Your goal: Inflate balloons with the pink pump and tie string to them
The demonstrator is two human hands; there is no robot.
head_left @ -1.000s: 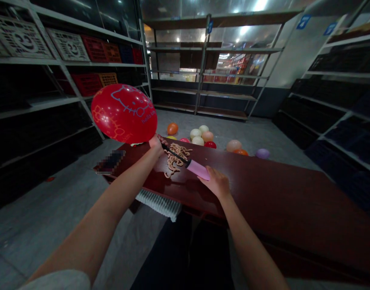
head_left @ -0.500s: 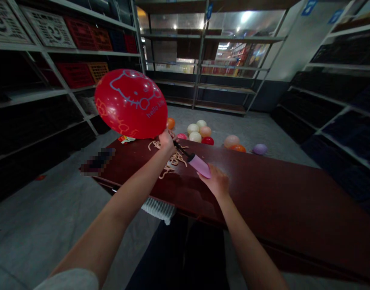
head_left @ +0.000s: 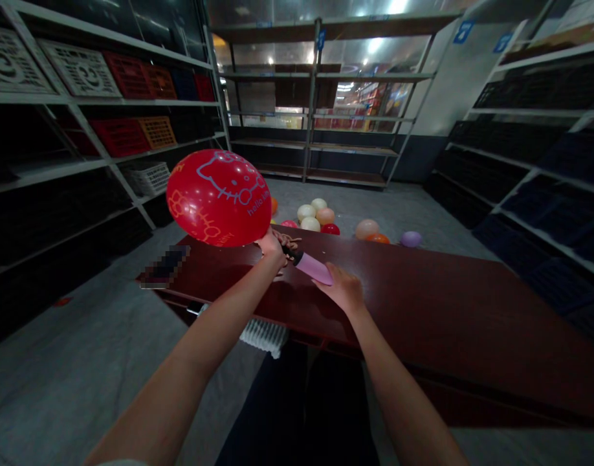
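Note:
My left hand [head_left: 270,246] is closed around the neck of an inflated red balloon [head_left: 219,200], printed with a cat's face and lettering. The balloon is held out above the left part of the dark red table [head_left: 423,291]. My right hand [head_left: 345,288] grips a pink balloon pump [head_left: 314,268], whose black end points at my left hand. The balloon's mouth and the pump's tip are hidden by my left fingers. Behind and below that hand lies a heap of uninflated beige long balloons [head_left: 288,239], partly covered.
Beyond the table, several balloons [head_left: 310,212] lie on the floor, with a purple balloon [head_left: 411,239] farther right. A blurred dark object [head_left: 165,266] rests at the table's left end. Racks with crates [head_left: 86,68] stand left, and shelving [head_left: 307,116] at the back.
My hands have come closer together, and less of the pump's black rod shows between them. The balloon sits lower in the view, which has tilted up slightly.

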